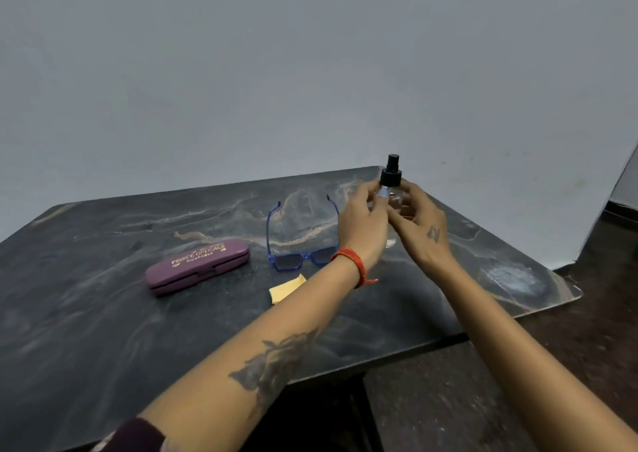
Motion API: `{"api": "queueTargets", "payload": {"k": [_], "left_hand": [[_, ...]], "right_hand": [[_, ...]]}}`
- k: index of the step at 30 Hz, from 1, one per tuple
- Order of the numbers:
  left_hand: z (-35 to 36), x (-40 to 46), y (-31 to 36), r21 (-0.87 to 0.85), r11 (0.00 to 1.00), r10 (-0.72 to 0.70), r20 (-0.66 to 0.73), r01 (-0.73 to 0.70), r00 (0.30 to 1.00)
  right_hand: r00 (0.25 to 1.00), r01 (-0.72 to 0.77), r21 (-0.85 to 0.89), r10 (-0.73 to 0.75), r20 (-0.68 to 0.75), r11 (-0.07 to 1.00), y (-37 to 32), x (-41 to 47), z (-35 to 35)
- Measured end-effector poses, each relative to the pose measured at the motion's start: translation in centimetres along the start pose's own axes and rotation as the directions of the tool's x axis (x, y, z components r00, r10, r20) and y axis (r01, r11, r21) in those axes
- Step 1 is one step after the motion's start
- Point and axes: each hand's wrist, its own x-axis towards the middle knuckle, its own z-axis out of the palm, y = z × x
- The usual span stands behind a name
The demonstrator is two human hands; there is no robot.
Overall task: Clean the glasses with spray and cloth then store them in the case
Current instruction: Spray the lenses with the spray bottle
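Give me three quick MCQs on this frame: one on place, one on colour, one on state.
1. Where does the yellow cloth lie?
A. nearer the camera than the glasses
B. on the case
C. inside the case

2. What colour is the glasses frame?
A. red
B. blue
C. white

3. What state is the case in?
A. open
B. closed
C. held up

Answers: 1 A, it shows just below the lenses on the table. 2 B, rims and temples are blue. 3 B, lid down, lying flat.

Both hands, left hand (362, 223) and right hand (423, 225), hold a clear spray bottle (392, 189) with a black nozzle above the dark marble table (103, 330). Blue-framed glasses (300, 241) lie open beside a closed purple case (198, 267), with a yellow cloth (284, 289) nearer the person.
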Motion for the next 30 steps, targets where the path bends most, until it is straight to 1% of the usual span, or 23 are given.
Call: {"api": "queueTargets", "payload": {"k": [3, 5, 7, 10, 12, 13, 15, 18, 21, 25, 28, 30], "left_hand": [[-2.3, -1.8, 0.0, -0.006, 0.998, 0.062, 0.031, -0.062, 0.998], [-4.2, -2.7, -0.4, 0.032, 0.990, 0.138, 0.029, -0.139, 0.990], [-6.3, -3.3, -1.1, 0.097, 0.967, 0.238, -0.010, -0.236, 0.971], [-9.8, -3.9, -2.4, 0.240, 0.899, 0.394, -0.075, -0.367, 0.916], [-11.8, -3.8, -3.5, 0.347, 0.843, 0.469, -0.103, -0.410, 0.877], [-12.6, -3.6, -4.1, 0.389, 0.826, 0.485, -0.119, -0.409, 0.867], [-13.9, -3.2, -5.1, 0.436, 0.825, 0.465, -0.159, -0.360, 0.871], [-14.5, -2.7, -6.7, 0.470, 0.847, 0.363, -0.171, -0.248, 0.916], [-14.3, -2.4, -8.1, 0.488, 0.857, 0.275, -0.155, -0.168, 0.949], [-14.1, -1.6, -8.9, 0.464, 0.882, 0.147, -0.109, -0.081, 0.983], [-14.0, -0.8, -9.2, 0.456, 0.890, 0.046, -0.058, -0.015, 0.997], [-14.0, -0.5, -9.3, 0.448, 0.894, 0.016, -0.043, 0.005, 0.999]], "right_hand": [[1.000, 0.001, 0.056, -0.001, -0.010, 0.998, -1.0, -2.0, 0.2], [1.000, -0.008, 0.107, 0.010, -0.020, 0.994, -1.4, -3.1, 0.6], [0.999, -0.020, 0.143, 0.025, -0.028, 0.990, -1.6, -3.8, 1.1], [0.998, -0.036, 0.168, 0.043, -0.038, 0.985, -1.8, -4.5, 1.9], [0.998, -0.037, 0.182, 0.048, -0.052, 0.983, -1.9, -4.8, 2.5], [0.997, -0.035, 0.180, 0.046, -0.058, 0.983, -1.9, -4.9, 2.7], [0.997, -0.027, 0.168, 0.039, -0.072, 0.985, -2.0, -5.2, 3.2], [0.996, -0.022, 0.134, 0.033, -0.078, 0.991, -1.8, -5.7, 3.8], [0.997, -0.023, 0.114, 0.031, -0.064, 0.993, -1.4, -6.1, 4.1], [0.998, -0.018, 0.092, 0.023, -0.052, 0.996, -1.2, -6.3, 4.1], [0.999, -0.008, 0.058, 0.010, -0.036, 0.998, -1.1, -6.3, 4.1], [1.000, -0.001, 0.036, 0.002, -0.018, 0.999, -0.9, -6.4, 4.1]]}}
